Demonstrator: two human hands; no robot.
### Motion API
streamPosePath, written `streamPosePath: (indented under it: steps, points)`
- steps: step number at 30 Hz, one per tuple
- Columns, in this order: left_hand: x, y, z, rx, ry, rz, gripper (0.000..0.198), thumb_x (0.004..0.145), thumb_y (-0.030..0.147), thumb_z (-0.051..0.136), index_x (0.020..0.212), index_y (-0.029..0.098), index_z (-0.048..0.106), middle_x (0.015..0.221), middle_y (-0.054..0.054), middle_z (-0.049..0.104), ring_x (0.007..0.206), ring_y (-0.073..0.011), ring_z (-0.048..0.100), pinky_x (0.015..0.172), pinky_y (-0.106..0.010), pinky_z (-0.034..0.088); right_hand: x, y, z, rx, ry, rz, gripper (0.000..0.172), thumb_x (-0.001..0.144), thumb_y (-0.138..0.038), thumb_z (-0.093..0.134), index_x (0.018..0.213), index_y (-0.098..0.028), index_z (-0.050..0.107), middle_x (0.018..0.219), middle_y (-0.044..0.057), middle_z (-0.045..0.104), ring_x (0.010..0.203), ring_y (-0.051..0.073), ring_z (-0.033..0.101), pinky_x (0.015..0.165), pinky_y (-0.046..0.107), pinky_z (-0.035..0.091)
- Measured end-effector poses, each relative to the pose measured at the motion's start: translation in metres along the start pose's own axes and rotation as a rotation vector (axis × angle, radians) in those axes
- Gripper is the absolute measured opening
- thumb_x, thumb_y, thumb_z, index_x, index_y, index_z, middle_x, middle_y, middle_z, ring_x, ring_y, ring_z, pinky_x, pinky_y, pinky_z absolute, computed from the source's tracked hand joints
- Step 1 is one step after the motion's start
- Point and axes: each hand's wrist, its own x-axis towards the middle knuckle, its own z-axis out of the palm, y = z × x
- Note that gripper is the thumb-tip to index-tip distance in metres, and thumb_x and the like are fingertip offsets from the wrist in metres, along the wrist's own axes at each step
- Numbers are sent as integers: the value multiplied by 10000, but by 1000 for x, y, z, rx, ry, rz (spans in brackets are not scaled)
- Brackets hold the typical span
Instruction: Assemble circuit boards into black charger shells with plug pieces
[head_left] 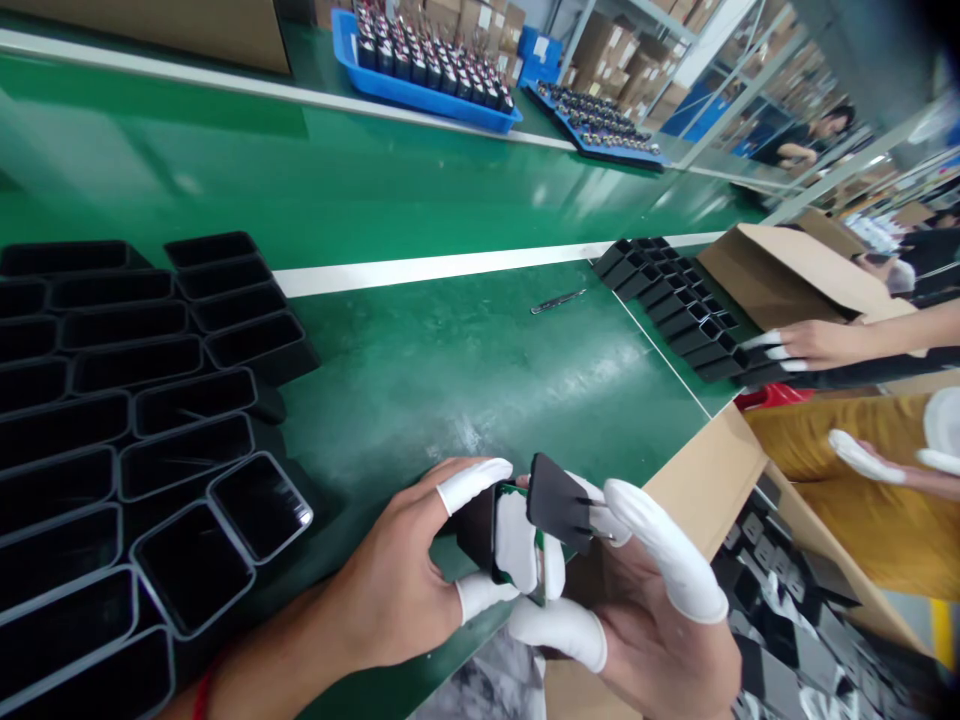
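My left hand [405, 560], white finger cots on its thumb and finger, grips a small black box-shaped housing [474, 530]. A pale grey block and bits of green board show in the housing's open end, which faces right. My right hand [652, 600], also in finger cots, pinches a flat black rectangular cover [555, 500] with thin prongs on its back. The cover is tilted in front of the open end, close to the grey block. Fingertips of the right hand also reach the housing's lower edge; whether they press on it I cannot tell.
Rows of open black housings [157, 330] stand at left. Tweezers [559, 301] lie on the green bench [450, 370]. A blue tray [427, 90] of parts sits behind. At right, a co-worker's hand [814, 345] touches more black housings [675, 300]; a carton [705, 480] holds black parts.
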Motion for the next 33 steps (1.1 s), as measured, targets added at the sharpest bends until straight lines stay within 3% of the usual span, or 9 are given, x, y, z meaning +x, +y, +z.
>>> streamPosePath:
  steps: [14, 21, 27, 33]
  points:
    - [1, -2, 1, -1, 17, 15, 663, 719, 163, 779, 1332, 289, 560, 1338, -27, 645, 1180, -245, 650, 1023, -338, 548, 2, -7, -5, -75, -88, 41, 1013, 693, -182, 903, 1537, -341, 366, 1453, 81, 574, 1266, 351, 613, 1051, 456, 570]
    - [0, -4, 2, 6, 15, 6, 694, 720, 198, 804, 1353, 311, 544, 1358, -15, 633, 1206, -252, 637, 1035, -347, 547, 3, -8, -2, -43, 22, 10, 1059, 648, -148, 925, 1524, -372, 376, 1405, 79, 617, 1150, 333, 692, 977, 445, 616]
    - [-2, -4, 2, 7, 20, -1, 678, 726, 188, 791, 1342, 320, 540, 1353, -6, 636, 1179, -233, 648, 1046, -348, 536, 3, -7, -2, -55, -12, 30, 1001, 672, -183, 914, 1515, -359, 405, 1409, 80, 615, 1167, 346, 681, 1016, 447, 594]
    - [-1, -2, 2, 24, 30, 2, 676, 706, 160, 794, 1317, 320, 552, 1332, -6, 648, 1149, -229, 662, 1023, -338, 546, 6, -8, -2, -64, -7, 18, 1051, 638, -187, 932, 1520, -376, 393, 1407, 66, 617, 1188, 365, 665, 1012, 441, 600]
